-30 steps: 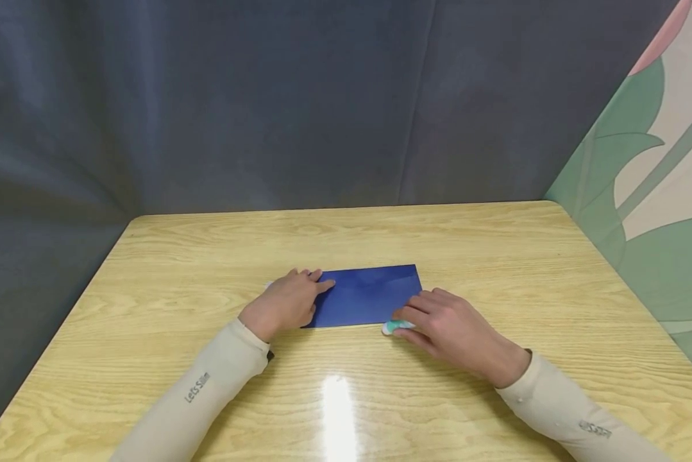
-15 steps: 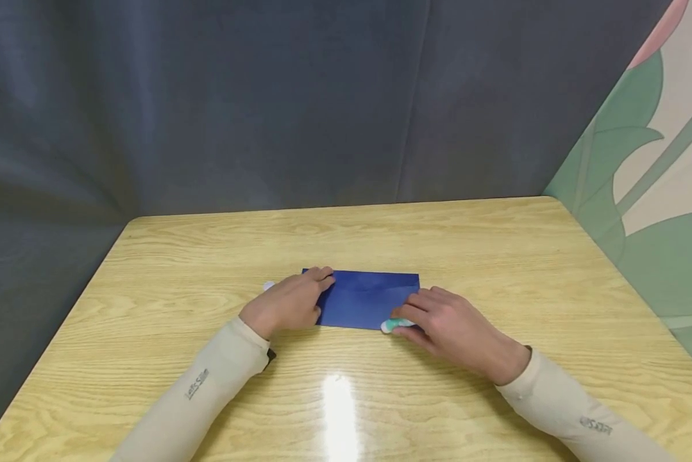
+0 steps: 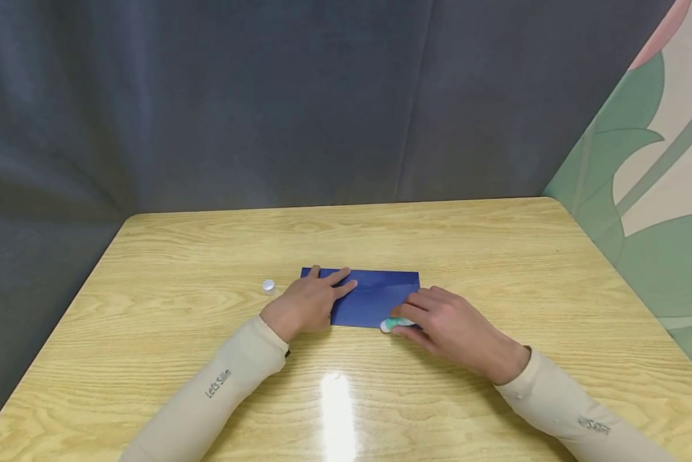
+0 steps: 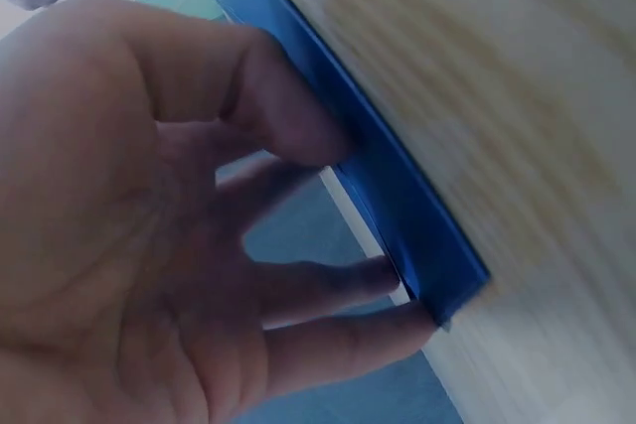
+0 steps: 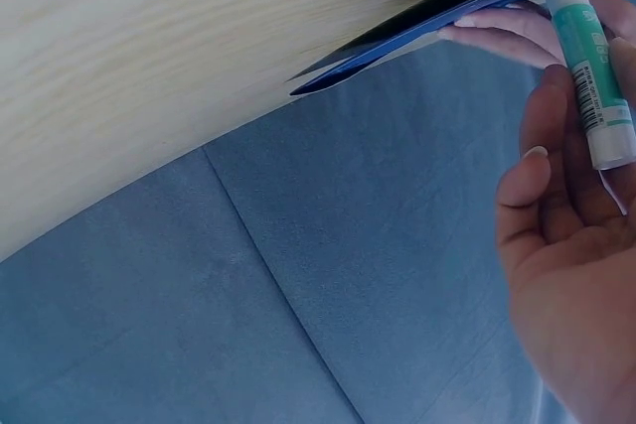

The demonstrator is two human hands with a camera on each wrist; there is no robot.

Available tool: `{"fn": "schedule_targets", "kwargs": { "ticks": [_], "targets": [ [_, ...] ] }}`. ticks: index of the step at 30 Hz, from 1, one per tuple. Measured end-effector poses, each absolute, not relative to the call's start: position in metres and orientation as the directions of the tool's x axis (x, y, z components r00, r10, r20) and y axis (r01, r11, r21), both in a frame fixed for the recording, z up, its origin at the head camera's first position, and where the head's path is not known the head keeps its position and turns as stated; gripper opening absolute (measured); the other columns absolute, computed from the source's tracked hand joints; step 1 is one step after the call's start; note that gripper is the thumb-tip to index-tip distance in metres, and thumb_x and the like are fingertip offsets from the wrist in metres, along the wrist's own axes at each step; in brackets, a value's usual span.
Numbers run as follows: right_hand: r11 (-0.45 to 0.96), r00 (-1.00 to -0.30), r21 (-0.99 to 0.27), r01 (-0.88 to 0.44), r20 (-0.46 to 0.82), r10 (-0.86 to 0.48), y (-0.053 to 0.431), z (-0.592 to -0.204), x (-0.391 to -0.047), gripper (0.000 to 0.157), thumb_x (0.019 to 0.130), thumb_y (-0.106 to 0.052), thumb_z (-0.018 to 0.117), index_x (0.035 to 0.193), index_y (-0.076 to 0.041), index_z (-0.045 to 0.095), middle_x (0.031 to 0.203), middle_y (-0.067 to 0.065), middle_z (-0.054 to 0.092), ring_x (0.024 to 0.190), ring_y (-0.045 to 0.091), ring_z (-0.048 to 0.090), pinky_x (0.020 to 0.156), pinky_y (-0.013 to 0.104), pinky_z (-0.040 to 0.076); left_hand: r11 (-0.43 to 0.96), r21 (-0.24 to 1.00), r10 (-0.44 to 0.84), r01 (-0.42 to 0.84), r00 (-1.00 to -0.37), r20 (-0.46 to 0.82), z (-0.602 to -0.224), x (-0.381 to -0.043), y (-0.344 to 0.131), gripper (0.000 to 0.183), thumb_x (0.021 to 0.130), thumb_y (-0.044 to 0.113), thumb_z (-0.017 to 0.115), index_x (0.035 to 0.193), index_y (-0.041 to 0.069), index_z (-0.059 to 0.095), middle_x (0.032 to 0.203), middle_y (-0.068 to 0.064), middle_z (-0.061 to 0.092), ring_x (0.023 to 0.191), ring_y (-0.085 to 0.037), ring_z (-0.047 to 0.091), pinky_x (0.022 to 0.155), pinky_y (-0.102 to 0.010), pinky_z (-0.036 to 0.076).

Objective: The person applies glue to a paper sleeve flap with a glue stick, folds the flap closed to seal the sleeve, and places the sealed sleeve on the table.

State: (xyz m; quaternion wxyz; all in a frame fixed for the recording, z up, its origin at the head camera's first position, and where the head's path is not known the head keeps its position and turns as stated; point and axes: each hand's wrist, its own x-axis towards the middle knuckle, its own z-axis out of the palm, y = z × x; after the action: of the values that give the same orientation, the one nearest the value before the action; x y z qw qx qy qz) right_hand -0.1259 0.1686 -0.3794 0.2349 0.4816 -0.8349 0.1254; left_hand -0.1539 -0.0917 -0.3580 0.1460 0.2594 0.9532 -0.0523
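Observation:
A blue envelope (image 3: 374,298) lies flat on the wooden table, its flap line showing near the far edge. My left hand (image 3: 308,301) rests on its left part with fingers spread and fairly straight. In the left wrist view, those fingertips touch the blue envelope (image 4: 422,230) along its edge. At the near right corner, my right hand (image 3: 444,324) holds a white and green glue stick (image 3: 396,324). From the right wrist view, the glue stick (image 5: 588,71) shows a barcode label and sits between thumb and fingers. Part of the envelope is hidden under both hands.
A small white cap (image 3: 269,287) stands on the wooden table (image 3: 207,256), left of the envelope. A dark curtain (image 3: 276,109) hangs behind the table's far edge. At the right is a leaf-patterned fabric (image 3: 669,269).
The envelope has turned slightly, its right side swinging nearer. My left hand has shifted right and spread its fingers, uncovering the white cap. The right hand with the glue stick has barely moved.

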Motion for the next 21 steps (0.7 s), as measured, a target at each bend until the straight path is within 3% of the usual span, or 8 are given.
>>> {"fn": "schedule_targets", "kwargs": {
  "ticks": [6, 9, 13, 18, 21],
  "targets": [
    [0.502, -0.421, 0.02, -0.865, 0.514, -0.747, 0.168, -0.378, -0.126, 0.021, 0.08, -0.029, 0.082, 0.096, -0.018, 0.073, 0.082, -0.009, 0.065, 0.069, 0.005, 0.055, 0.063, 0.025, 0.047, 0.882, -0.056, 0.425, 0.467, -0.843, -0.331, -0.357, -0.155, -0.086, 0.069, 0.096, 0.025, 0.059, 0.158, 0.03, 0.028, 0.167, 0.005, 0.021, 0.147, -0.049, 0.028, 0.118, -0.059, 0.028],
    [0.505, -0.425, 0.024, -0.863, 0.508, -0.749, 0.168, -0.378, -0.126, 0.022, 0.08, -0.029, 0.082, 0.096, -0.019, 0.073, 0.082, -0.009, 0.065, 0.068, 0.004, 0.054, 0.063, 0.024, 0.046, 0.875, -0.05, 0.441, 0.482, -0.834, -0.332, -0.358, -0.155, -0.084, 0.065, 0.099, 0.025, 0.055, 0.158, 0.025, 0.027, 0.167, 0.001, 0.02, 0.149, -0.038, 0.031, 0.122, -0.057, 0.021],
    [0.507, -0.424, 0.031, -0.861, 0.508, -0.75, 0.169, -0.378, -0.127, 0.022, 0.08, -0.03, 0.082, 0.096, -0.019, 0.073, 0.082, -0.009, 0.064, 0.068, 0.005, 0.054, 0.062, 0.024, 0.045, 0.857, -0.05, 0.468, 0.513, -0.815, -0.343, -0.358, -0.155, -0.081, 0.064, 0.102, 0.024, 0.053, 0.158, 0.017, 0.025, 0.167, -0.005, 0.017, 0.152, -0.021, 0.029, 0.123, -0.054, 0.02],
    [0.502, -0.412, 0.038, -0.864, 0.521, -0.748, 0.169, -0.378, -0.126, 0.022, 0.08, -0.029, 0.082, 0.096, -0.018, 0.073, 0.082, -0.009, 0.065, 0.069, 0.006, 0.056, 0.063, 0.025, 0.045, 0.857, -0.085, 0.446, 0.509, -0.813, -0.375, -0.358, -0.155, -0.076, 0.063, 0.103, 0.029, 0.049, 0.159, 0.016, 0.022, 0.168, -0.005, 0.012, 0.155, -0.019, 0.016, 0.123, -0.056, 0.02],
    [0.503, -0.413, 0.036, -0.863, 0.522, -0.746, 0.169, -0.378, -0.126, 0.022, 0.08, -0.029, 0.082, 0.096, -0.018, 0.073, 0.082, -0.009, 0.066, 0.07, 0.006, 0.056, 0.063, 0.025, 0.046, 0.866, -0.07, 0.437, 0.494, -0.818, -0.375, -0.358, -0.155, -0.076, 0.061, 0.105, 0.03, 0.047, 0.159, 0.017, 0.022, 0.168, -0.005, 0.011, 0.155, -0.019, 0.016, 0.123, -0.056, 0.019]
  ]
}}
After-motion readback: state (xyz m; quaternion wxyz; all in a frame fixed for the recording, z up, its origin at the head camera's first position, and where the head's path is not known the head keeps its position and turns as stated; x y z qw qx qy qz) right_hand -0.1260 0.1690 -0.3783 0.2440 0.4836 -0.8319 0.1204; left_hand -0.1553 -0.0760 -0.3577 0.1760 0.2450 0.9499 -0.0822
